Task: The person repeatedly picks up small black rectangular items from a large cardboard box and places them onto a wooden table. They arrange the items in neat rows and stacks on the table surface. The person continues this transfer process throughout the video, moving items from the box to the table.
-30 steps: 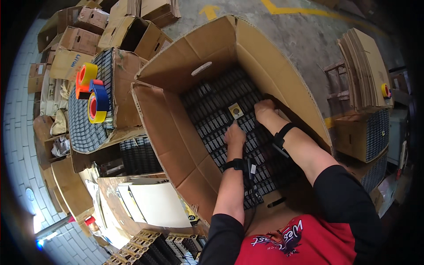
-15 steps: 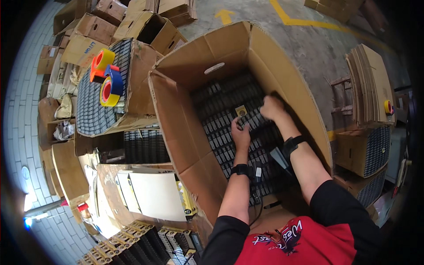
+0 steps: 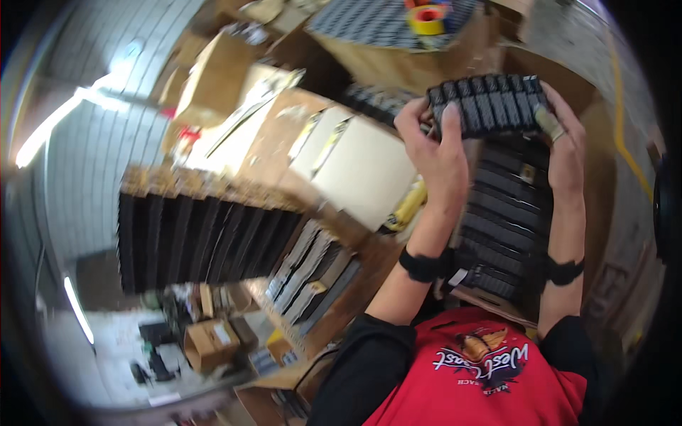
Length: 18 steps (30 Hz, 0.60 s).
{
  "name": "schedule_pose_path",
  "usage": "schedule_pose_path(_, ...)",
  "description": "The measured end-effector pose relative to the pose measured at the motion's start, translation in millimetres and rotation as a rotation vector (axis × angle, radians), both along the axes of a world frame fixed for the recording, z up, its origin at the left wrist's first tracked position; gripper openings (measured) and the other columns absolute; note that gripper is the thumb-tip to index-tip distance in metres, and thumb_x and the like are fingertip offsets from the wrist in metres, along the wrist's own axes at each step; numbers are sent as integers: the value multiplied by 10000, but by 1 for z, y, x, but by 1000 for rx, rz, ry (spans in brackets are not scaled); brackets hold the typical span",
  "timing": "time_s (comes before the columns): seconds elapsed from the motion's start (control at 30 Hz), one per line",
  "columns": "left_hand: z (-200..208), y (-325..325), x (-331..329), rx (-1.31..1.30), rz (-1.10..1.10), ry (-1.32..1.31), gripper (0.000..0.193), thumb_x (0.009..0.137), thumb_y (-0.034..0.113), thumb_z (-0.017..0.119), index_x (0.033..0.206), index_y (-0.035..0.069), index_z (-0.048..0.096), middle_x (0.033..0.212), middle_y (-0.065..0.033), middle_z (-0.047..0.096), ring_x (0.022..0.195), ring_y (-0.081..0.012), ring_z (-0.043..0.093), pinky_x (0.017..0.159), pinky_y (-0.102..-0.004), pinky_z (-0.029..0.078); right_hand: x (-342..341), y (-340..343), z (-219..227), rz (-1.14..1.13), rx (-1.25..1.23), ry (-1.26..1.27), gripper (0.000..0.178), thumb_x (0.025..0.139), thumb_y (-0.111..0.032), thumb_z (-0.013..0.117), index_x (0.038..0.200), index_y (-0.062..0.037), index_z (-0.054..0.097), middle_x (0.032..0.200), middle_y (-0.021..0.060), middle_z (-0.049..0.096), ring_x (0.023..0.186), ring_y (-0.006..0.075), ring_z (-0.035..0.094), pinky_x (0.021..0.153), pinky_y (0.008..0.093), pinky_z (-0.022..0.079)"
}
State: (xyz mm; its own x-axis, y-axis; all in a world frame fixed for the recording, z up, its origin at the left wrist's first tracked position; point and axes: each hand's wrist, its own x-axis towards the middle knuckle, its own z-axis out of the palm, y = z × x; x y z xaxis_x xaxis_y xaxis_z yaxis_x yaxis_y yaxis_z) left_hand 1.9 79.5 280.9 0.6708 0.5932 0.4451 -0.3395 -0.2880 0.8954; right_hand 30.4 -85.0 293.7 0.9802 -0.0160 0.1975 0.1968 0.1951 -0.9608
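A row of small black packs [image 3: 489,106], ribbed and set side by side, is held up above a large open cardboard carton [image 3: 604,149]. My left hand [image 3: 439,156] grips the row's left end, with the thumb across its front. At the right end, my right hand [image 3: 565,145] closes round it, and something pale lies by those fingers. What the packs contain cannot be made out. Below my hands, more rows of dark packs [image 3: 506,213] fill the carton, with a small tan label [image 3: 528,172] among them. Black bands circle both my wrists.
Left of the carton, a wooden table [image 3: 259,153] bears white sheets [image 3: 369,170], a tall block of black stacks with tan tops [image 3: 206,234] and a shorter grey-black stack [image 3: 312,277]. Beyond stands another full carton [image 3: 398,64] with a yellow tape roll [image 3: 428,20] on top.
Both hands have come up out of the carton, now holding the row of black packs between them. The view has swung left, bringing the table and its stacks further in.
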Motion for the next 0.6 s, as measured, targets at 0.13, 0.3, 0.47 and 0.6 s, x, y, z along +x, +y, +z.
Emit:
schedule_pose_path(0.13,-26,107,-110,-163,147,52,247,842,102,592,1033,-26,503,959,-63,538,873,-111,487,778,-253,413,-66,109,-13,132,-360,-170,446,743,-8,619,1172,45,507,1076,127,583,985,216,559,892,284,416)
schedule_pose_path(0.3,-73,185,-282,-548,55,106,378,825,42,557,1180,-65,479,1021,-64,540,876,-135,523,833,-262,411,-158,216,-33,545,-578,-72,427,776,-134,610,1158,19,494,1064,204,554,1006,336,532,877,360,412)
schedule_pose_path(0.47,-165,213,-392,-367,320,434,417,816,42,593,1213,-39,496,963,-59,558,826,-144,545,766,-264,441,-219,286,-112,715,-726,-24,422,796,-177,574,1175,-7,501,1107,189,565,1034,342,524,884,386,414)
schedule_pose_path(0.6,-188,226,-413,3,455,634,400,800,75,642,1166,-34,523,872,-145,567,787,-255,577,700,-325,462,-231,304,-210,837,-621,69,441,807,-195,550,1203,-10,485,1103,201,582,1055,340,519,891,385,415)
